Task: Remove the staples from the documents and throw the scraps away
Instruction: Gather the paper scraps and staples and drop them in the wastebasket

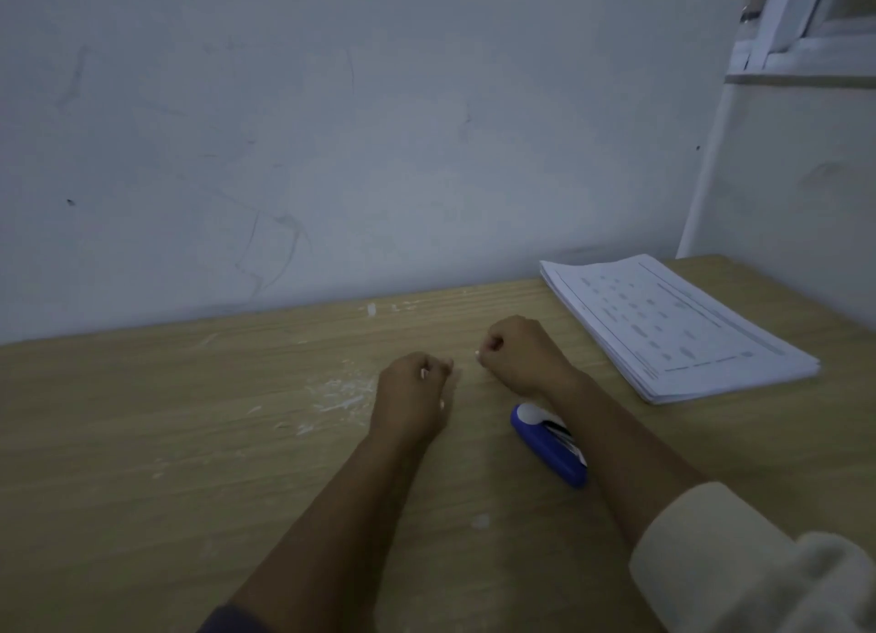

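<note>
A cream sleeve (701, 552) is filling the lower right corner. Just above it, a blue and white staple remover (550, 443) is lying on the wooden table (142, 443), its long axis running lower right to upper left, partly hidden under the right forearm. The left hand (412, 395) and right hand (521, 353) are resting curled into loose fists at centre frame; whether they are pinching anything is unclear. The stack of documents (673, 324) is lying in the right middle, its print blurred.

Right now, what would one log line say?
left hand curled, on table | right hand curled | staple remover idle | documents stacked
</note>
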